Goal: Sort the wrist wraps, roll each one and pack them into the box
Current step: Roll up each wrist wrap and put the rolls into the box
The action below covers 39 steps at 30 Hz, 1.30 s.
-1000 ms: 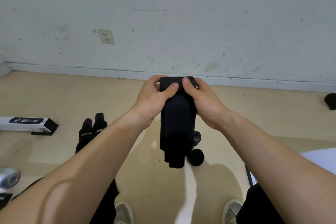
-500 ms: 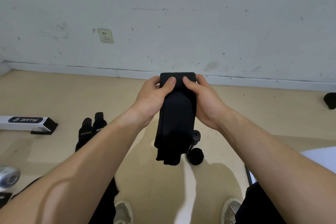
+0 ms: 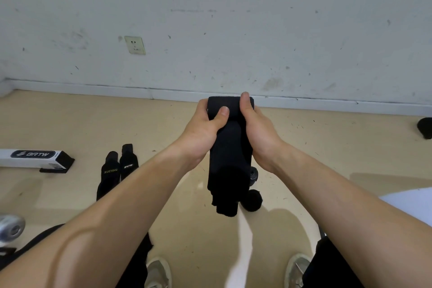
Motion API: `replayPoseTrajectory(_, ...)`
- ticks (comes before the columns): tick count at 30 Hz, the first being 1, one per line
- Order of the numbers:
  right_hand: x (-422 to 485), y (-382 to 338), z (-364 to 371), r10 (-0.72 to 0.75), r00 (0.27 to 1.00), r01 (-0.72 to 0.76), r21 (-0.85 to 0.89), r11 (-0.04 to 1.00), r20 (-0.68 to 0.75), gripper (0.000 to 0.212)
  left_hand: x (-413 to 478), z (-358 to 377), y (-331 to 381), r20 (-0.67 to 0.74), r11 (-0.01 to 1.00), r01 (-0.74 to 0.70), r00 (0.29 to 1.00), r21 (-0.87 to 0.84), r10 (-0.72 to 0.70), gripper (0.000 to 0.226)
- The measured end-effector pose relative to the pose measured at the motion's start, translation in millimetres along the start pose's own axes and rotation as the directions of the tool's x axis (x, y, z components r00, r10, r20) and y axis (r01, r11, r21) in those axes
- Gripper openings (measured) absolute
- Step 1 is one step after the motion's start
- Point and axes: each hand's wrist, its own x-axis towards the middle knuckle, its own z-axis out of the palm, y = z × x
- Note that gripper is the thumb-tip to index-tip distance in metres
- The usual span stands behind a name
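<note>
I hold a long black wrist wrap (image 3: 230, 161) in the air in front of me, its top end rolled into a thick coil and its tail hanging down. My left hand (image 3: 203, 131) grips the coil from the left with the thumb on its front. My right hand (image 3: 257, 128) grips it from the right, thumb along the top. Two flat black wraps (image 3: 117, 170) with printed labels lie on the floor to the left. A white box (image 3: 32, 158) with a dark logo lies at the far left. Two rolled black wraps (image 3: 252, 199) sit on the floor behind the hanging tail.
The floor is beige, with a white wall and a socket (image 3: 135, 45) behind. A metal object (image 3: 10, 228) shows at the lower left edge, a dark object (image 3: 425, 127) at the far right, a white surface (image 3: 411, 203) at the lower right. My shoes (image 3: 157, 272) are below.
The coil at the top has grown and the hanging tail has shortened a little. My thumbs have shifted on the roll, the right one now lying along its top.
</note>
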Motion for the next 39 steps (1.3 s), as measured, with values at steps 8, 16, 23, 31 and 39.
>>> replayPoseTrajectory(8,0.2,2.3,0.8,-0.051,0.999,0.051,0.016,0.999,-0.014,0.035,-5.7,6.1,4.7,-0.006,0.991,0.105,0.994,-0.086,-0.106,0.053)
replayPoseTrajectory(16,0.4,-4.7,-1.5,-0.023,0.999,0.026,-0.106,0.994,0.026,0.057,-6.1,4.3,5.6,-0.073,0.999,0.031,0.997,-0.031,-0.033,0.033)
replayPoseTrajectory(23,-2.2,-6.0,-2.5,-0.015,1.0,0.015,0.038,0.999,0.007,0.034,-7.1,4.7,9.2,-0.02,0.987,0.133,0.991,-0.092,-0.136,0.048)
replayPoseTrajectory(31,-2.1,2.7,12.5,-0.011,0.993,0.031,0.175,0.984,-0.114,0.076,-14.5,23.0,8.9,-0.002,0.897,0.217,0.972,-0.385,-0.236,0.049)
replayPoseTrajectory(39,4.5,-0.3,3.8,-0.025,0.999,0.023,-0.073,0.997,-0.033,0.049,-3.3,8.0,4.0,-0.124,0.99,0.077,0.988,-0.118,-0.091,0.035)
